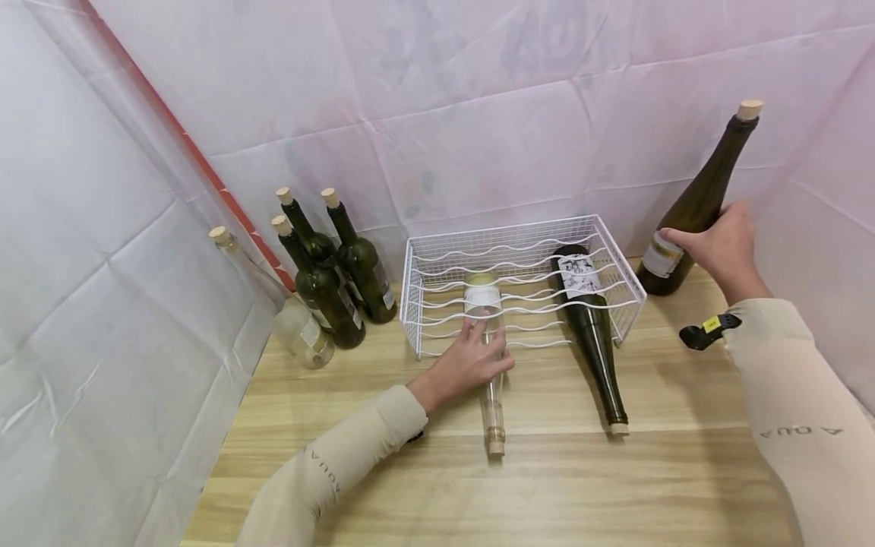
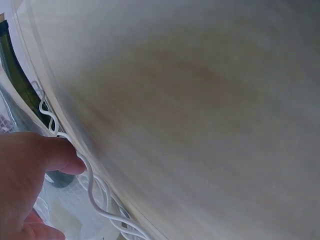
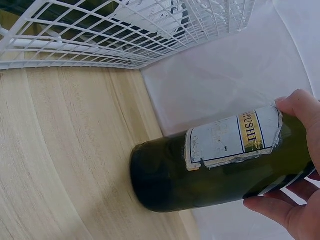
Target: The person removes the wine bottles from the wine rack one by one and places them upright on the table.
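My left hand (image 1: 475, 355) holds a clear glass bottle (image 1: 495, 418) around its shoulder. That bottle lies in a white wire rack (image 1: 405, 281), its corked neck pointing toward me. In the left wrist view, my thumb (image 2: 65, 157) is beside the rack's wavy wires (image 2: 90, 185). Off the rack's right side, my right hand (image 1: 730, 247) grips a dark green corked bottle (image 1: 707, 178) around its body. It leans to the right, its base low at the back of the table. Its pale label (image 3: 230, 140) shows below my fingers in the right wrist view.
Another dark bottle (image 1: 593, 334) lies in the rack's right part, its neck past the front. Several green bottles (image 1: 328, 304) and a clear bottle (image 1: 301, 330) stand corked at the left. White cloth walls (image 1: 478, 137) border the wooden table (image 1: 547, 494).
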Motion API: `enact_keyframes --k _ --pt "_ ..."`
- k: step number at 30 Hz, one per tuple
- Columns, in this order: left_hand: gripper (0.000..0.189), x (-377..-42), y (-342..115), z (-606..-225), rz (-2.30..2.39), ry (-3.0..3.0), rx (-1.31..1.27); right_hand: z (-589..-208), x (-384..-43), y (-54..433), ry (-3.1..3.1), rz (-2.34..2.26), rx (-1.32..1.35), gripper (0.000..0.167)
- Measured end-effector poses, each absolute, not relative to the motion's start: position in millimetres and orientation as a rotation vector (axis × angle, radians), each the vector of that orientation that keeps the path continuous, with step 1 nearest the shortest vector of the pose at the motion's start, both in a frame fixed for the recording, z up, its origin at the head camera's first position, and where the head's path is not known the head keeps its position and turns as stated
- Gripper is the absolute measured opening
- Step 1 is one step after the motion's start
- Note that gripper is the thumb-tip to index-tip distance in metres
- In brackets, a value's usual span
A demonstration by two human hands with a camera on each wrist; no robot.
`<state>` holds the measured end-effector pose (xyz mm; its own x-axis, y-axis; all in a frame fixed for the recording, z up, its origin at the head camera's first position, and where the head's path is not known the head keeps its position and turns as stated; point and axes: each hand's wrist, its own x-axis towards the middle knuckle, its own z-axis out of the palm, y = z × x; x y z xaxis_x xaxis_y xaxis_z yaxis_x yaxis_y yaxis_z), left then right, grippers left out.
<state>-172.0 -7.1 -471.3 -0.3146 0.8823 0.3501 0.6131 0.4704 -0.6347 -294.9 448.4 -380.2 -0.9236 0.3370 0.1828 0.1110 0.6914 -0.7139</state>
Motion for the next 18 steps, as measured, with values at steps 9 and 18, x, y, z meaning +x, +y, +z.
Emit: enact_keyframes --k 9,18 --pt "0.056 -169.8 -10.2 -470.5 0.476 -1.887 -1.232 -380.6 -289.8 444.8 -2.586 1.078 -0.330 0.074" --pt "0.039 -162.1 -15.1 -468.2 0.501 -1.966 -1.295 -381.7 -287.1 446.1 -2.586 1.084 -0.318 0.080"
